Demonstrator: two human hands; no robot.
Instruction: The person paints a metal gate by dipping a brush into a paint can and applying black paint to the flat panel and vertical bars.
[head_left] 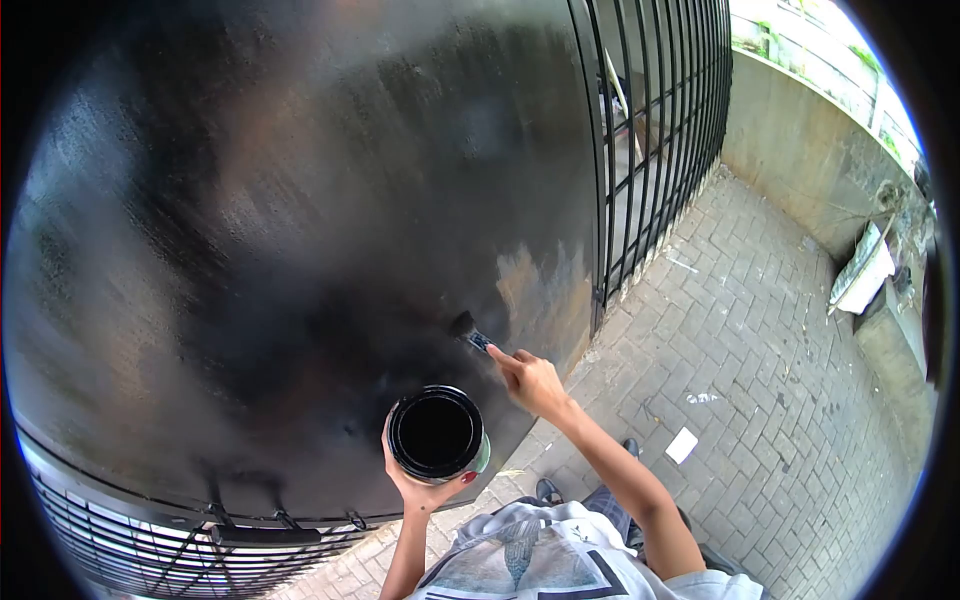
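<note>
Printed white shirt fabric (540,560) sits lowest in the view, right under the camera. Filling most of the picture is a large metal gate panel (280,200), coated in glossy black paint apart from a bare brownish patch (535,290) near its right edge. Beside that edge stand black vertical gate bars (650,130), and grey brick paving (760,350) spreads out to the right toward a concrete wall (800,140). The left hand (425,480) cups an open paint can (436,433) from below, fingers wrapped round its side, black paint inside. Just right and above, the right hand (532,382) pinches a small paintbrush (470,332), its bristles touching the panel beside the bare patch.
</note>
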